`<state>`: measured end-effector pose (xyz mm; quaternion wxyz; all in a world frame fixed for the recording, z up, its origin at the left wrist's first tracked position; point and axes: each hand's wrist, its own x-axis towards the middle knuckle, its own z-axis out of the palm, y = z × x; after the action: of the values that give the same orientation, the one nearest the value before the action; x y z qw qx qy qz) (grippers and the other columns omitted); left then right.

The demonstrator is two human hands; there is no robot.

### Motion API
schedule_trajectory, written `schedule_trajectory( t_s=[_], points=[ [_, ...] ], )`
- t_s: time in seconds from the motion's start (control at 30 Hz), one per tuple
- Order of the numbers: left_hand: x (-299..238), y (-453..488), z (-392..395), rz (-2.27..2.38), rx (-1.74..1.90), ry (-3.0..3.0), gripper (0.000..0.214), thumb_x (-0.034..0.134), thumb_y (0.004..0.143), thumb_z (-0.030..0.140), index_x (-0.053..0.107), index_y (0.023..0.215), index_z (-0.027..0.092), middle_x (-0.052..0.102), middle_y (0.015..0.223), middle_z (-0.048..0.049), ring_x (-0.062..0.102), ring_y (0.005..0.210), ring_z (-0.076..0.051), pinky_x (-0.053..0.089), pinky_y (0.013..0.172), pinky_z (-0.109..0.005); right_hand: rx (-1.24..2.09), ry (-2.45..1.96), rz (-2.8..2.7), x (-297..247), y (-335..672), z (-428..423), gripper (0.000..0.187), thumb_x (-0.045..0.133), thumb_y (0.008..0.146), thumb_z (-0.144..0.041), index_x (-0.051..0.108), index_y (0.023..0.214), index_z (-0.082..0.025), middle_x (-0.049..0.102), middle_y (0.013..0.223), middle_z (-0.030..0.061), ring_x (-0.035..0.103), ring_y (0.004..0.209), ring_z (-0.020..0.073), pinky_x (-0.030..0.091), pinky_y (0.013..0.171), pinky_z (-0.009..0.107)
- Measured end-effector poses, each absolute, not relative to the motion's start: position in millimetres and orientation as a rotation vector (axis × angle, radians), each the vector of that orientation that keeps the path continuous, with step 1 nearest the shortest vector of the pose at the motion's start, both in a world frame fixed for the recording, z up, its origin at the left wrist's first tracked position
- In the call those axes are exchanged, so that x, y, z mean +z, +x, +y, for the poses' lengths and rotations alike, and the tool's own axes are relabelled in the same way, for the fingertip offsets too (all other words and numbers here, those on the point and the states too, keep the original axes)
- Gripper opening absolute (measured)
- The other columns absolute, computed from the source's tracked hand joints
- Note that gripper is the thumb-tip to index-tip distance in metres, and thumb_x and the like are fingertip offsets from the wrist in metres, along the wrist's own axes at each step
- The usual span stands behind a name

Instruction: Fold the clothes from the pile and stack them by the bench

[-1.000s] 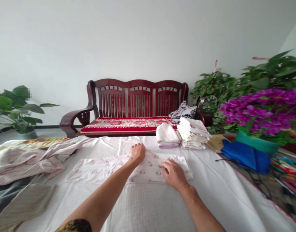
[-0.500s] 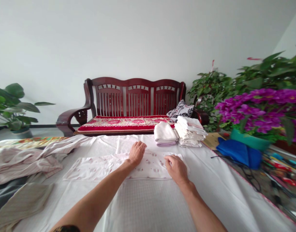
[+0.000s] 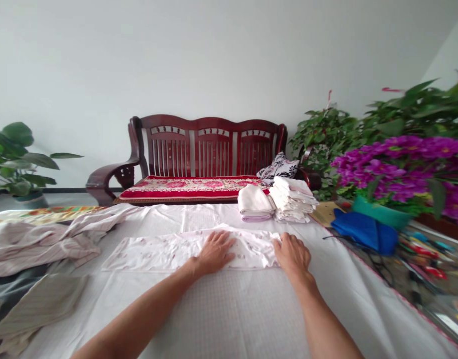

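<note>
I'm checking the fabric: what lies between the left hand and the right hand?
Between the left hand and the right hand lies a stretch of printed white cloth, creased near the right, as the head view shows.

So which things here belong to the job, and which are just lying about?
In the job: patterned white cloth under the left hand, right hand at its end; white sheet beneath; probably folded cloths.
Lying about: purple flowers, blue fabric, cushion, wooden bench.

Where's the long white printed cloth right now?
The long white printed cloth lies below centre in the head view, under the left hand, its right end at the right hand.
</note>
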<state>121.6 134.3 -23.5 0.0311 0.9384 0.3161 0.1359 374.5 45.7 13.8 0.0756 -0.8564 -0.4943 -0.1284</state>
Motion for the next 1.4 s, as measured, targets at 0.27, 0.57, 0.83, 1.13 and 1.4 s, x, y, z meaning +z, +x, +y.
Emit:
schedule_trajectory(
  t_s=[0.27,0.57,0.83,1.13,1.4],
  points=[
    [-29,119,138,0.970,0.319,2.920,0.057,0.041,0.099,0.054,0.041,0.150,0.027,0.034,0.159,-0.0130,0.029,0.147,-0.036,0.022,0.118,-0.059,-0.145,-2.586,-1.444,16,395,49,0.036,0.037,0.100,-0.049,0.062,0.110,-0.025,0.076,0.093,0.0089,0.071,0.088,0.0247,0.044,0.068,0.032],
    [-42,117,141,0.923,0.386,3.003,0.060,0.036,0.100,0.058,0.036,0.152,0.028,0.032,0.160,-0.0136,0.028,0.147,-0.035,0.021,0.118,-0.061,-0.164,-2.555,-1.451,14,412,45,0.043,0.040,0.096,-0.058,0.068,0.101,-0.026,0.075,0.085,0.0080,0.070,0.078,0.0252,0.043,0.061,0.032],
    [-39,122,137,0.953,0.431,2.980,0.064,0.037,0.098,0.063,0.039,0.151,0.028,0.036,0.158,-0.0138,0.031,0.146,-0.035,0.021,0.117,-0.063,-0.581,-1.884,-1.911,3,359,66,0.037,0.036,0.099,-0.029,0.063,0.122,-0.017,0.070,0.118,0.0122,0.063,0.108,0.0257,0.047,0.093,0.038],
    [-38,91,123,1.102,0.419,2.835,0.069,0.036,0.095,0.069,0.037,0.152,0.030,0.031,0.161,-0.0128,0.026,0.148,-0.035,0.020,0.119,-0.058,-0.515,-1.810,-2.199,-65,361,86,0.055,0.031,0.098,-0.045,0.048,0.144,-0.022,0.049,0.151,0.0093,0.042,0.140,0.0276,0.035,0.113,0.050],
    [-31,0,121,1.458,0.380,2.705,0.065,0.036,0.098,0.063,0.037,0.152,0.028,0.032,0.161,-0.0131,0.025,0.149,-0.033,0.021,0.119,-0.058,-0.454,-1.874,-2.237,-65,366,89,0.056,0.034,0.095,-0.045,0.048,0.145,-0.024,0.046,0.153,0.0077,0.039,0.142,0.0271,0.032,0.115,0.050]
  ],
)
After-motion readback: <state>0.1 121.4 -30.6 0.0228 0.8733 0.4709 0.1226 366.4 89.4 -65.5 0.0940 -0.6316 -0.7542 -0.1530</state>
